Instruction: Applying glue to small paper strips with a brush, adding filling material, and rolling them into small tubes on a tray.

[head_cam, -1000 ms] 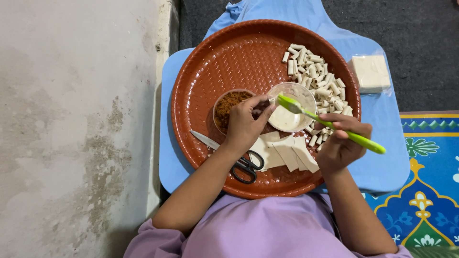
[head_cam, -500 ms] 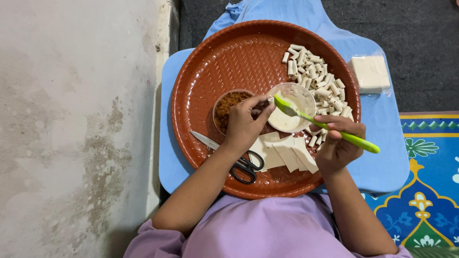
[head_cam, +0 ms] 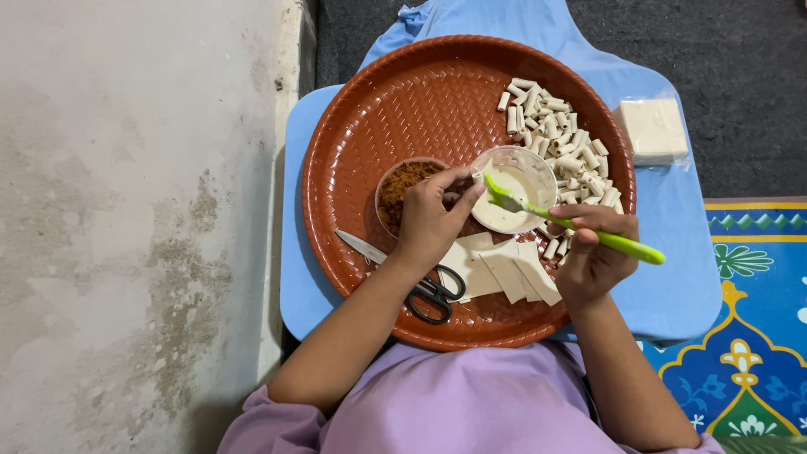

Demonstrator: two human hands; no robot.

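Gripping green brush (head_cam: 580, 227), right hand (head_cam: 593, 256) (tip over clear cup (head_cam: 514, 189))

Head view, straight down, close

Bare concrete floor (head_cam: 126, 235) on one side (pretty stained and patchy), dark grey carpet (head_cam: 740, 50) up top, plus a blue patterned mat (head_cam: 748, 336) with floral motifs.

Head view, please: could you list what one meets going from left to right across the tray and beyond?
Bowl of brown filling → left hand → small bowl of white paste → right hand holding a green utensil → white block.
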